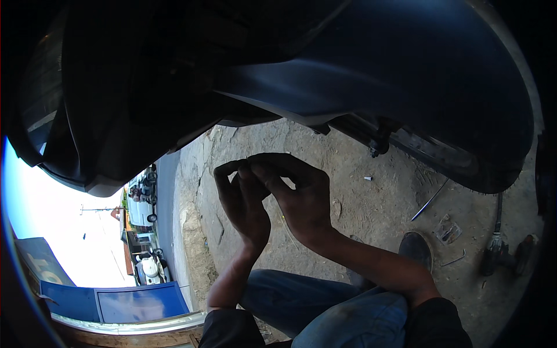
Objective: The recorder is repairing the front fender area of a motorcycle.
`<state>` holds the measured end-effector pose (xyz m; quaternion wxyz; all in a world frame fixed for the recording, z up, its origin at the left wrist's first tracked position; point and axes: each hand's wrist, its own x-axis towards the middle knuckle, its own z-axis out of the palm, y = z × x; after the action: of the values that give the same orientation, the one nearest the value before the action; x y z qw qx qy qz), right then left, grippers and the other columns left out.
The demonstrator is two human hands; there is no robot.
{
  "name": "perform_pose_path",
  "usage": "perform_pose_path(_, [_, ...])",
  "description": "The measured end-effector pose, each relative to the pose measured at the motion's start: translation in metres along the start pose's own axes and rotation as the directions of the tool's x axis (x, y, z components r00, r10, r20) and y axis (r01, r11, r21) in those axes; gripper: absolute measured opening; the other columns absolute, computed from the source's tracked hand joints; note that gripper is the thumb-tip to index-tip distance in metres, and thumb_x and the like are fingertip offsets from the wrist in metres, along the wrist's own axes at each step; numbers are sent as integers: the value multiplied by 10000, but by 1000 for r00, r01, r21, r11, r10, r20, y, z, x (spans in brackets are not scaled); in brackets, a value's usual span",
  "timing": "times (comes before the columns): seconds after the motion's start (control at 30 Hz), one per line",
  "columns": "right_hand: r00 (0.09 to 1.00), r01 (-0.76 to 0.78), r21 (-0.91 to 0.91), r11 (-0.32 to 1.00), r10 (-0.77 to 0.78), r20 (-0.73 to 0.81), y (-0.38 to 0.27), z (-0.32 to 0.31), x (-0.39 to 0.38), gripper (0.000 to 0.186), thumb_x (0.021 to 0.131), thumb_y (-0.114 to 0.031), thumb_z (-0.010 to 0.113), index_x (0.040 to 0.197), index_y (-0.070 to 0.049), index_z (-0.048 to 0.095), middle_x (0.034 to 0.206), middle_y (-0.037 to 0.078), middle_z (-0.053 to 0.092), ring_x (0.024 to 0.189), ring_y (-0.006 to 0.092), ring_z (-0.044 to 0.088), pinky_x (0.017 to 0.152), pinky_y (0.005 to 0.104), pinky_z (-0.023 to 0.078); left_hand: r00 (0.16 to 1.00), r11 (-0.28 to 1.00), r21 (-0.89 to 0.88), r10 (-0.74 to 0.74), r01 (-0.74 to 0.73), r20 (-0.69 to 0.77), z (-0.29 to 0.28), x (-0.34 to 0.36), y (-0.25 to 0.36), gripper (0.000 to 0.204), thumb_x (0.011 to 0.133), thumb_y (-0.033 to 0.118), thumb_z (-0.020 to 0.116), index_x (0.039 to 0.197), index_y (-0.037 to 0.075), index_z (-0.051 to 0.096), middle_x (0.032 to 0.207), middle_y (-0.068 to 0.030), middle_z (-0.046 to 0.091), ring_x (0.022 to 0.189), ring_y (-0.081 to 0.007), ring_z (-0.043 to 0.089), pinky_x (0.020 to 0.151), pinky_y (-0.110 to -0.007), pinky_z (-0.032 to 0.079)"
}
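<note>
My left hand (245,206) and my right hand (304,203) meet in mid-air, thumbs and fingertips pinched together at one spot. What they hold, if anything, is too small and dark to make out. Just above them hangs dark vehicle bodywork (325,75), apparently a motorbike's, with a bolt fitting (378,142) on its underside and part of a wheel (432,151) beneath the right side. My bent legs (354,322) in jeans are below my forearms.
On the cracked concrete ground (348,214) lie a thin rod-like tool (429,200), a small bag (448,230), a bent wrench (455,260) and dark metal equipment (500,252). Leftward are a blue sign board (139,304), a parked scooter (149,268) and a white van (141,210) by a road.
</note>
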<state>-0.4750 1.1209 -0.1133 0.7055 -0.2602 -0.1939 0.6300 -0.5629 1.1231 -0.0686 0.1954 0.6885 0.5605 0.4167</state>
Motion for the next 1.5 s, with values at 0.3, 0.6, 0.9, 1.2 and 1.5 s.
perform_pose_path(0.3, [995, 5, 37, 999, -8, 100, -8, 16, 8, 165, 928, -163, 701, 1037, -54, 761, 971, 91, 768, 899, 178, 742, 797, 301, 570, 995, 998, 2, 63, -63, -80, -20, 4, 1, 273, 1081, 285, 469, 1118, 16, 451, 880, -85, 629, 753, -75, 603, 632, -218, 517])
perform_pose_path(0.6, [939, 260, 17, 965, -257, 228, -30, 63, 53, 240, 973, -263, 665, 1064, -46, 716, 961, 94, 732, 944, 195, 712, 847, 345, 544, 956, 983, 11, 180, -183, -229, -47, 34, 23, 326, 1096, 294, 418, 1177, -12, 496, 689, 23, 378, 572, -34, 313, 499, -221, 234])
perform_pose_path(0.9, [790, 585, -91, 806, -541, 289, -17, 106, 76, 260, 1009, -234, 602, 1167, -31, 644, 1119, 149, 651, 1019, 268, 656, 882, 390, 534, 975, 870, -493, -131, 26, -181, -59, 34, 21, 328, 1102, 319, 406, 1036, 43, 571, 823, -18, 586, 748, -77, 590, 685, -228, 496])
perform_pose_path(1.2, [871, 484, 2, 875, -482, 100, -11, 121, 72, 274, 1001, -282, 620, 1061, -18, 662, 928, 131, 685, 864, 212, 692, 786, 359, 540, 988, 665, 740, -14, -106, 155, -81, 35, -7, 460, 920, 114, 676, 1312, -34, 486, 1217, -156, 622, 1124, -225, 615, 962, -358, 484])
perform_pose_path(1.5, [675, 737, -120, 665, -732, 89, -16, 118, 76, 246, 942, -153, 681, 1125, 1, 621, 985, 155, 644, 897, 272, 681, 776, 360, 558, 985, 734, 676, -68, -56, 156, -99, 31, -41, 504, 907, 148, 706, 1333, -30, 502, 1294, -172, 600, 1189, -261, 602, 970, -366, 492])
